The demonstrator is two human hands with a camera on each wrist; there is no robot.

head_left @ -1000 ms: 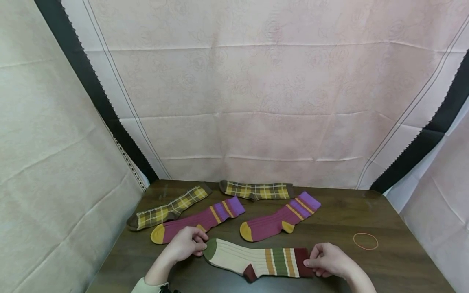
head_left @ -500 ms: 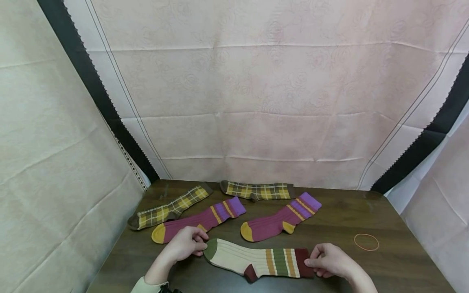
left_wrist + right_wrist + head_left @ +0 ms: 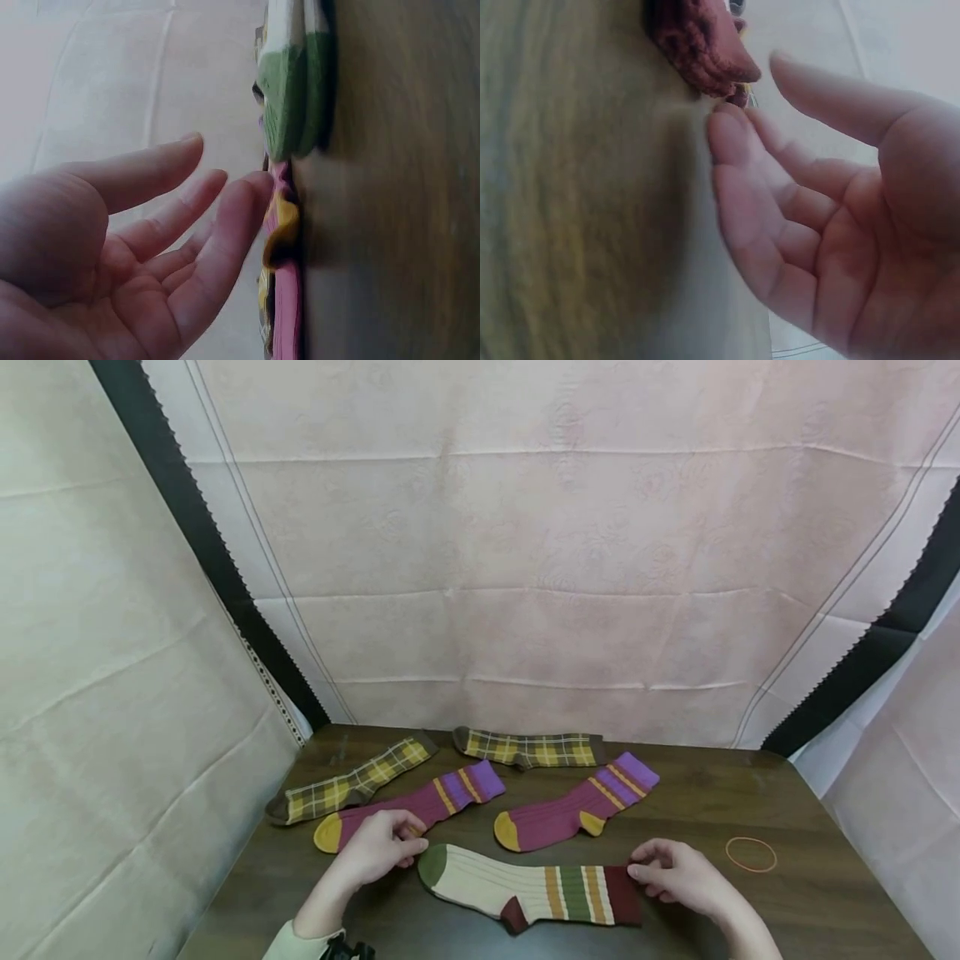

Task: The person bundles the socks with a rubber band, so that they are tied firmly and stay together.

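Observation:
A cream sock [image 3: 491, 877] with a green toe, maroon heel and cuff, and striped leg lies flat near the table's front. Just off its toe is my left hand [image 3: 381, 845], fingers loosely bent and holding nothing. The left wrist view shows the green toe [image 3: 289, 105] as two layers, with a gap between thumb and fingers. Beside the maroon cuff [image 3: 705, 49], my right hand [image 3: 810, 202] has its thumb apart from its fingers and nothing between them. In the right wrist view, the fingertips come very close to the cuff; contact is unclear.
Two purple socks with yellow toes, one left [image 3: 420, 806] and one right [image 3: 555, 814], lie behind the cream sock. Farther back are two yellow plaid socks, one slanted [image 3: 360, 781], one straight [image 3: 532, 750]. An orange rubber band [image 3: 752, 854] lies at right; a curtain [image 3: 540, 568] hangs behind.
Both hands have let go of the cream sock and risen slightly from its ends. The sock stays flat in place. The head view has shifted a little.

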